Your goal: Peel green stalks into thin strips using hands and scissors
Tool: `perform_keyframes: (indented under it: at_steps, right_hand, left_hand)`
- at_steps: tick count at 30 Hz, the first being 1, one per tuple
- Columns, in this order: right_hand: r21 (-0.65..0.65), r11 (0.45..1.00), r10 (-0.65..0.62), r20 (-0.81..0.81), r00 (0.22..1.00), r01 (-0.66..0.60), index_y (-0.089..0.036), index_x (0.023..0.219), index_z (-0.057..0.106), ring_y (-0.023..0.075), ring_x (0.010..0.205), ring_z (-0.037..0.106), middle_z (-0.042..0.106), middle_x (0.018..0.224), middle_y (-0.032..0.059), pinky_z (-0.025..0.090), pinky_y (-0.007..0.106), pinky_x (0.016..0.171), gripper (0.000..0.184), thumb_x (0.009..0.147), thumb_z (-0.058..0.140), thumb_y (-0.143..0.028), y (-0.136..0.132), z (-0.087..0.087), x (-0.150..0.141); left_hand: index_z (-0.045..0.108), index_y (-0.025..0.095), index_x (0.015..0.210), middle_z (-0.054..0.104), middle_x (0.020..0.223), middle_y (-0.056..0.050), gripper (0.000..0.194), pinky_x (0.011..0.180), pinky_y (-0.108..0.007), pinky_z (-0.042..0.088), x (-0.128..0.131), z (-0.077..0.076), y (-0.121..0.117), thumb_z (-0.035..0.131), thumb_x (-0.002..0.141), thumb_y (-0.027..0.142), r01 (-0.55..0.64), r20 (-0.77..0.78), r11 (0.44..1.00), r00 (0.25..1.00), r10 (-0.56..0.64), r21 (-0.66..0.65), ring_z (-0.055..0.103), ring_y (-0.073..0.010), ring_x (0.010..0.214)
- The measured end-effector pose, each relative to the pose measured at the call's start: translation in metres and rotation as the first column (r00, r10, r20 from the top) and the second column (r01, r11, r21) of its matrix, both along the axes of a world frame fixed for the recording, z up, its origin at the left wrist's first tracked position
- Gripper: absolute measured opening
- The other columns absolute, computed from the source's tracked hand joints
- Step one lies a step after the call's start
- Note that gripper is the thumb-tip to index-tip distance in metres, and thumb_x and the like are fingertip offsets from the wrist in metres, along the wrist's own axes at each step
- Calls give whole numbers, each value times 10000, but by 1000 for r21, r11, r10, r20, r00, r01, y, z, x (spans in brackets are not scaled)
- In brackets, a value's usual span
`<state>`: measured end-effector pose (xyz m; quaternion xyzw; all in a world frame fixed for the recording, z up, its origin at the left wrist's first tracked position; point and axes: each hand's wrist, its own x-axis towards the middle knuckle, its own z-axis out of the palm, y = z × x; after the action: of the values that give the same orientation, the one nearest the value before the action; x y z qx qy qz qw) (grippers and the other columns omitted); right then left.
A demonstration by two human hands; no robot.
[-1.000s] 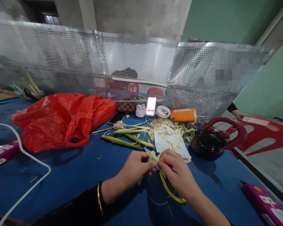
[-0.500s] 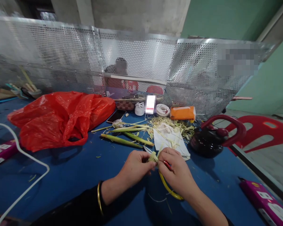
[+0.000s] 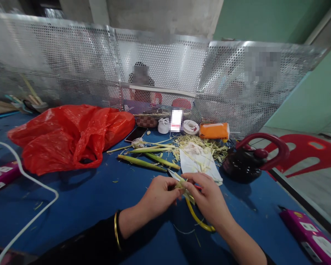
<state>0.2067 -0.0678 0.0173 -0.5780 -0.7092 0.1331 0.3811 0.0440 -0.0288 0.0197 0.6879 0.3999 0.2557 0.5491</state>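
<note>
Close together over the table's front part, both my hands work on a small folded strip of pale green plant leaf [image 3: 181, 184]. My left hand [image 3: 159, 194] pinches it between thumb and fingers. From the other side, my right hand [image 3: 209, 195] also has its thumb and fingers closed on it. Scissors [image 3: 193, 215] with a yellow and red handle show under the right hand, their blades pointing up-left; whether they rest on the table is hidden. A thin pale thread [image 3: 184, 232] lies nearby. Green stalks [image 3: 143, 163] lie just beyond my left hand.
Behind the hands are a white paper sheet [image 3: 201, 167] and a heap of plant shreds [image 3: 215, 147]. A dark kettle [image 3: 242, 167] stands right, a red plastic bag [image 3: 68, 138] left. A phone [image 3: 136, 134], tape roll [image 3: 191, 127] and orange pack [image 3: 214, 130] line the perforated metal screen [image 3: 160, 55].
My right-hand fingers have shifted over the leaf strip and stretched further left; the strip has turned, with a flap now hanging below the fingers. My left hand stays nearly in place.
</note>
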Motion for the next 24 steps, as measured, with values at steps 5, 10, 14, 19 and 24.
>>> perform_keyframes:
  at_steps: [5,10,14,19,24]
  right_hand:
    - [-8,1000,27,-66,997,-28,-226,738,662,195,768,591,631,738,14,403,331,760,140,846,592,-283,0,2,-3]
    - [-124,992,-56,-297,953,19,-203,643,568,151,624,505,521,629,-17,391,263,595,199,822,571,-291,0,6,-6]
    - [-235,972,-114,-506,855,-10,-214,670,477,112,483,417,453,512,-66,343,232,493,275,880,521,-386,0,9,-7]
    - [-197,980,-101,-640,762,-36,-214,701,486,135,550,551,602,584,-25,435,255,592,278,898,524,-406,0,14,-8]
    - [-132,991,-62,-682,729,-39,-214,775,499,161,675,627,668,680,2,472,273,679,225,903,530,-396,-3,14,-8]
  left_hand:
    - [613,142,584,511,506,36,230,491,-207,305,0,-3,-3,538,742,292,50,-83,998,995,-46,44,466,-101,506]
    - [625,140,566,496,486,50,160,488,-197,280,0,-2,-5,534,685,199,138,-135,989,982,-131,46,435,-83,484]
    - [615,146,554,469,460,59,142,466,-188,277,1,-6,-6,552,668,203,213,-112,977,970,-214,-24,417,-76,454]
    - [612,153,573,512,481,46,134,431,-187,321,1,-8,-7,588,662,250,230,-86,960,965,-246,-161,462,-91,437]
    - [641,139,620,563,533,30,179,427,-182,355,1,-5,-6,603,683,302,229,-60,952,968,-245,-201,467,-76,424]
